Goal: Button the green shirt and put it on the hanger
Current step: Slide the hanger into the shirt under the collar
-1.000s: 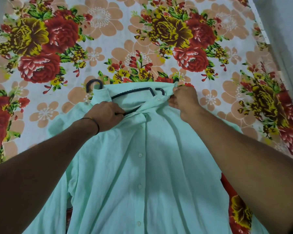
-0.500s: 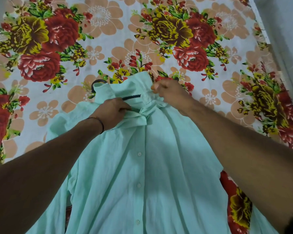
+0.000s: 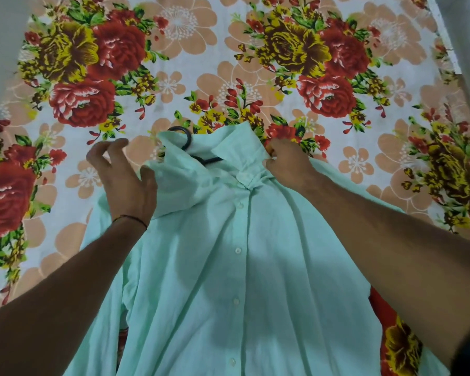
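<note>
Green shirt (image 3: 228,267) lies buttoned mid-frame on flowered sheet (image 3: 174,77) — black hanger (image 3: 188,137) pokes out at the collar. Left hand (image 3: 125,183) at the shoulder, fingers spread wide; right hand (image 3: 288,164) pinches the collar edge.

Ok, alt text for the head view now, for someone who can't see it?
A buttoned green shirt lies front-up on a floral bedsheet, with the hook of a black hanger poking out at its collar. The right hand pinches the collar; the left hand is open by the shoulder.
</note>
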